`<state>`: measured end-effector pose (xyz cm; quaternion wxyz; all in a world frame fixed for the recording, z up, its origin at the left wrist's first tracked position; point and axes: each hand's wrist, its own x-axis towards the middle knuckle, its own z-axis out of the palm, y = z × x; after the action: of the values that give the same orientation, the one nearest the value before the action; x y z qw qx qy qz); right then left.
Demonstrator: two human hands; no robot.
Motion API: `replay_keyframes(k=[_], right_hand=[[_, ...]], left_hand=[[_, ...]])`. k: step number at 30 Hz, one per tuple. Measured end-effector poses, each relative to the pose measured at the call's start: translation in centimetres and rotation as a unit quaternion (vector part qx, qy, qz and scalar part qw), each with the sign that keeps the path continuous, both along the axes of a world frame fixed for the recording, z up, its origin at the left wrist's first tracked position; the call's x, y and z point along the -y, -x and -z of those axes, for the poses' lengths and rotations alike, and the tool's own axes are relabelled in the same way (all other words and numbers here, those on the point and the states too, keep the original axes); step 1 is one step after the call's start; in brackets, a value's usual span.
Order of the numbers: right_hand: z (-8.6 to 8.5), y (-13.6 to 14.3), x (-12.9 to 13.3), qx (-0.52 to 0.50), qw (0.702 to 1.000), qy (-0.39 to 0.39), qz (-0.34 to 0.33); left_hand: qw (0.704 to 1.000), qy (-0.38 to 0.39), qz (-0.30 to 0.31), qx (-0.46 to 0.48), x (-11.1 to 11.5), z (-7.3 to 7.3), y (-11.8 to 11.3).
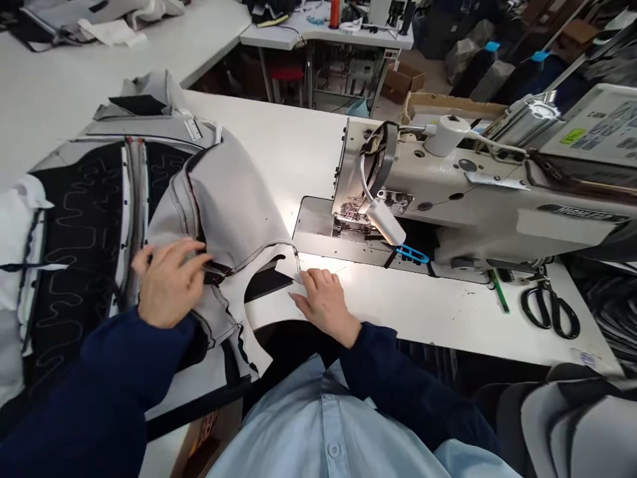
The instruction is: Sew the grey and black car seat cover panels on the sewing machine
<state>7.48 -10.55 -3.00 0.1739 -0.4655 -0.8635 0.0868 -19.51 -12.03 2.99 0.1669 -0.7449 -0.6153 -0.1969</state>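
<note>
Bright glare on white tabletop (368, 289) near lamp (388, 224); left hand (169, 287) slightly blurred; background dimmer; edges stretched, wide-angle.

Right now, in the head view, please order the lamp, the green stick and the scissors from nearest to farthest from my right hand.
1. Lamp, ahead and right of your right hand.
2. Green stick, farther right.
3. Scissors, rightmost of the three.

The head camera faces forward and down, close over the table (388, 309).
</note>
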Motion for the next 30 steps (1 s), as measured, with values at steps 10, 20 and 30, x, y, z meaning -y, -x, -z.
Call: replay_keyframes(k=[10, 20, 30], right_hand=[[-2.3, 0.9, -3.4, 0.009, 0.968, 0.218, 0.128], [-2.2, 2.8, -6.7, -0.009, 0.973, 0.193, 0.125], [0.2, -2.9, -8.0, -0.641, 0.662, 0.362, 0.141]], left_hand=[[0.960, 0.187, 0.208, -0.026, -4.0, 3.3, -8.5], [0.972, 0.104, 0.200, 0.071, -8.0, 1.9, -9.9], [0.987, 0.108, 0.111, -0.033, -9.9, -0.7, -13.7]])
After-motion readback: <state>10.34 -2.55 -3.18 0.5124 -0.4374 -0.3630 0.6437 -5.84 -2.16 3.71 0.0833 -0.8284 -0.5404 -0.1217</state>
